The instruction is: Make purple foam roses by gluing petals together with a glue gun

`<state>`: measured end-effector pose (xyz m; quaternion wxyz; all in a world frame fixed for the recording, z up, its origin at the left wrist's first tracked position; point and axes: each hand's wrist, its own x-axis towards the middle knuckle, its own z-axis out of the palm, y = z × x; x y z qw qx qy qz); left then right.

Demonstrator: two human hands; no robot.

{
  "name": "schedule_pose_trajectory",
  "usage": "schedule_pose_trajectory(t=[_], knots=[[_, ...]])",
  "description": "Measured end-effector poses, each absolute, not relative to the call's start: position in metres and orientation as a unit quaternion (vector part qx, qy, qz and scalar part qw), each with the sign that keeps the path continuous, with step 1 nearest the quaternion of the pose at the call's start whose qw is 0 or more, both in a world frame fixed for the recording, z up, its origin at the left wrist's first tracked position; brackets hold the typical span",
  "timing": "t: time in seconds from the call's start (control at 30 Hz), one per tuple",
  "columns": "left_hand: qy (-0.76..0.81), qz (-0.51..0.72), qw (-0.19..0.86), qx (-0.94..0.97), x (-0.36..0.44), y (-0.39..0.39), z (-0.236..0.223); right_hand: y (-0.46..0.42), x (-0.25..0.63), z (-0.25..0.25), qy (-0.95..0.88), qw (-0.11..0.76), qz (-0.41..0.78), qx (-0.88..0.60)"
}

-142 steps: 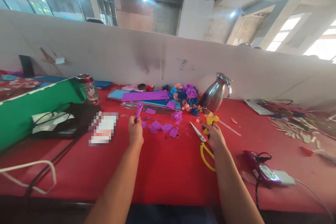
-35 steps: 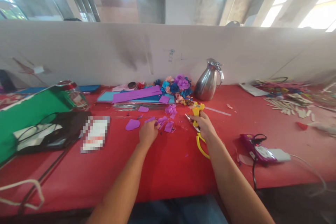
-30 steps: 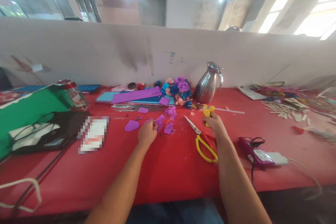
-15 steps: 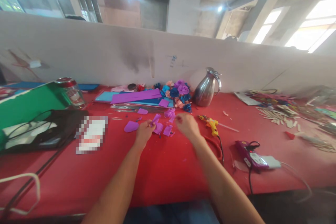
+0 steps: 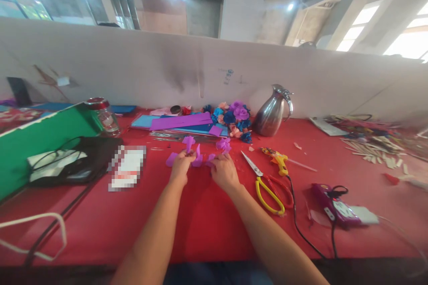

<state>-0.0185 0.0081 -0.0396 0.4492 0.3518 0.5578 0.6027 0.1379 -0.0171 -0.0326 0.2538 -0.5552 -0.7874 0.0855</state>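
Observation:
My left hand (image 5: 181, 168) is closed in a pinch on a purple paper petal (image 5: 198, 156) over the red table. Beside its fingertips stands another purple paper piece (image 5: 189, 142), and a flat one (image 5: 171, 159) lies to its left. My right hand (image 5: 225, 172) has its fingers curled on a small purple paper piece (image 5: 210, 159) at table height; its fingertips are partly hidden. Just beyond that hand lies a crumpled purple paper flower (image 5: 224, 144). To the right rest scissors (image 5: 264, 179) with yellow and red handles, their blades pointing away from me.
A yellow glue gun (image 5: 280, 162) and a purple power strip (image 5: 337, 205) with cables lie at the right. Behind are a steel jug (image 5: 272, 111), paper flowers (image 5: 229, 118) and purple paper strips (image 5: 180, 121). A glass jar (image 5: 107, 120) and green box (image 5: 80, 120) stand left.
My right hand has come down and left onto a purple paper piece, uncovering the scissors. My left hand keeps its pinch. The view has shifted, so the scene sits farther right.

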Motion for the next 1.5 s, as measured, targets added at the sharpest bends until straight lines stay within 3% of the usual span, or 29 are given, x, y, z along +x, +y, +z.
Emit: schedule_pose_trajectory(t=[0.23, 0.47, 1.07, 1.2, 1.37, 1.43, 1.5], knots=[[0.536, 0.55, 0.459, 0.445, -0.01, -0.004, -0.029, -0.011, 0.128, -0.04, -0.595, 0.475, 0.434, -0.483], [0.537, 0.506, 0.437, 0.514, -0.006, -0.008, -0.031, -0.01, 0.129, -0.03, -0.482, 0.503, 0.549, -0.462], [0.544, 0.517, 0.441, 0.492, -0.003, -0.011, -0.028, -0.007, 0.129, -0.039, -0.507, 0.483, 0.504, -0.505], [0.53, 0.552, 0.465, 0.444, -0.007, -0.011, -0.025, -0.003, 0.136, -0.041, -0.575, 0.446, 0.386, -0.567], [0.515, 0.578, 0.527, 0.351, -0.012, -0.011, -0.022, -0.004, 0.146, -0.035, -0.644, 0.32, 0.179, -0.672], [0.517, 0.58, 0.536, 0.331, -0.012, -0.011, -0.021, -0.006, 0.147, -0.031, -0.651, 0.35, 0.144, -0.658], [0.518, 0.576, 0.533, 0.34, -0.011, -0.012, -0.021, -0.009, 0.143, -0.027, -0.65, 0.417, 0.185, -0.608]])
